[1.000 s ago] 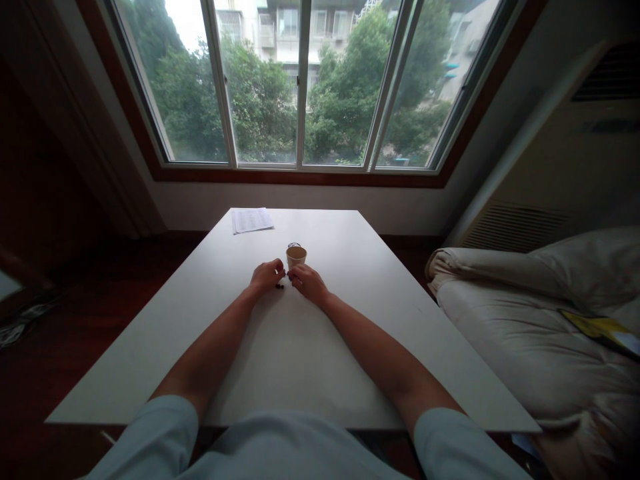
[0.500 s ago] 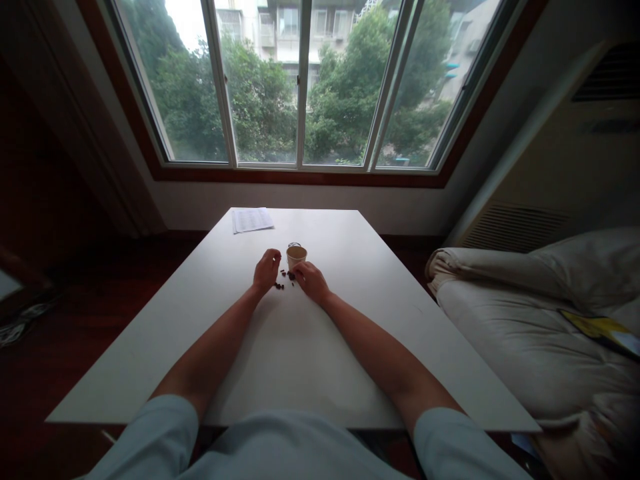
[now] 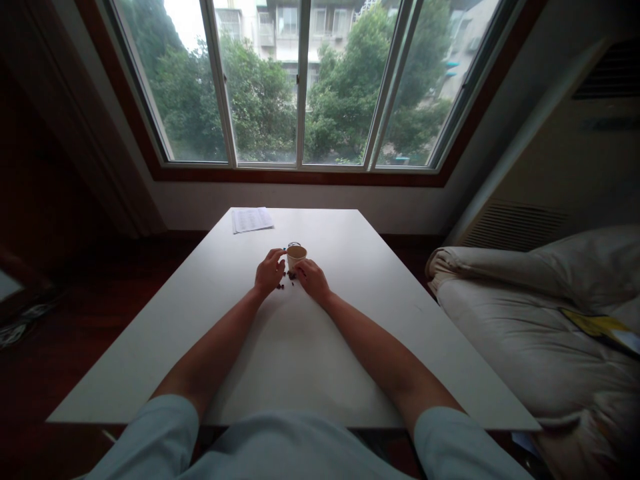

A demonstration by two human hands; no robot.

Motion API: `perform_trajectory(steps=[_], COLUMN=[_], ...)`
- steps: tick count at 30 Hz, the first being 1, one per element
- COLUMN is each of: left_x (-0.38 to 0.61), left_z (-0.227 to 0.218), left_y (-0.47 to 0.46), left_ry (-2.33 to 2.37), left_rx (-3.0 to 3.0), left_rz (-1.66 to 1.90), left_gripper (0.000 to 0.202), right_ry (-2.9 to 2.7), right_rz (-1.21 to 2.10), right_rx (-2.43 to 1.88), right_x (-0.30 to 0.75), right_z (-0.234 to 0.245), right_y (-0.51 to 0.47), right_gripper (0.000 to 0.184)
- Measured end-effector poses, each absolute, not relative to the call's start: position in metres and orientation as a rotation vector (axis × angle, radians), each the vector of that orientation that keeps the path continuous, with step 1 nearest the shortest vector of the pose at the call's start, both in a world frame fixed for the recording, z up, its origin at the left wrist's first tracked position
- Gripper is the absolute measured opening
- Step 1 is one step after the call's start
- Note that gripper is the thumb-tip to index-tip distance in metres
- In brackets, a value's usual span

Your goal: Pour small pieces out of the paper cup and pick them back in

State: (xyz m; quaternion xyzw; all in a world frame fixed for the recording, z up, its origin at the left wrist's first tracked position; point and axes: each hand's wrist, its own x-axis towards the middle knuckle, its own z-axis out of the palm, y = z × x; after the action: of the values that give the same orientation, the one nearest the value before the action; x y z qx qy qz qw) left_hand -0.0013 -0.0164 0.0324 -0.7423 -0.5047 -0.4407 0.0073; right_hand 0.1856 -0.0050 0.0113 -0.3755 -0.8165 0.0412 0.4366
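A light brown paper cup (image 3: 297, 254) stands upright on the white table (image 3: 300, 373). On its left is my left hand (image 3: 270, 270), fingers stretched toward the cup's rim and thumb apart; whether they touch the cup I cannot tell. My right hand (image 3: 312, 279) rests at the cup's near right side with its fingers curled together low against it. What those fingers hold, if anything, is hidden. Several small dark pieces (image 3: 291, 275) lie in front of the cup between the hands, and a few more (image 3: 281, 287) lie by my left wrist.
A thin dark loop (image 3: 294, 244) shows just behind the cup. Sheets of paper (image 3: 253, 220) lie at the table's far left corner. Beyond the table is a window (image 3: 300, 100). A pale padded sofa (image 3: 500, 333) stands along the right side.
My left hand has shifted slightly right, its fingers opening out toward the cup and covering some of the dark pieces. My right hand and the cup stay nearly in place.
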Motion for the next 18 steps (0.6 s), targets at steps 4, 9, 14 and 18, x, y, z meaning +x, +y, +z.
perform_trajectory(steps=[4, 9, 14, 18], left_x=[0.002, 0.004, 0.005, 0.006], left_z=[0.033, 0.034, 0.035, 0.035], left_y=[-0.019, -0.021, -0.023, -0.023], left_ry=[-1.567, -1.553, -1.563, -1.593], left_rx=[-2.392, -2.448, -2.48, -2.485], left_rz=[-1.236, -1.144, -1.123, -1.11], left_gripper=[0.041, 0.047, 0.049, 0.051], right_ry=[-1.977, -1.869, -1.844, -1.854], right_rz=[0.069, 0.059, 0.064, 0.042], right_rx=[-0.929, -0.956, -1.013, -1.036], right_x=[0.187, 0.188, 0.19, 0.192], right_z=[0.014, 0.017, 0.023, 0.025], right_y=[-0.006, -0.008, -0.011, -0.011], right_gripper=[0.016, 0.016, 0.024, 0.033])
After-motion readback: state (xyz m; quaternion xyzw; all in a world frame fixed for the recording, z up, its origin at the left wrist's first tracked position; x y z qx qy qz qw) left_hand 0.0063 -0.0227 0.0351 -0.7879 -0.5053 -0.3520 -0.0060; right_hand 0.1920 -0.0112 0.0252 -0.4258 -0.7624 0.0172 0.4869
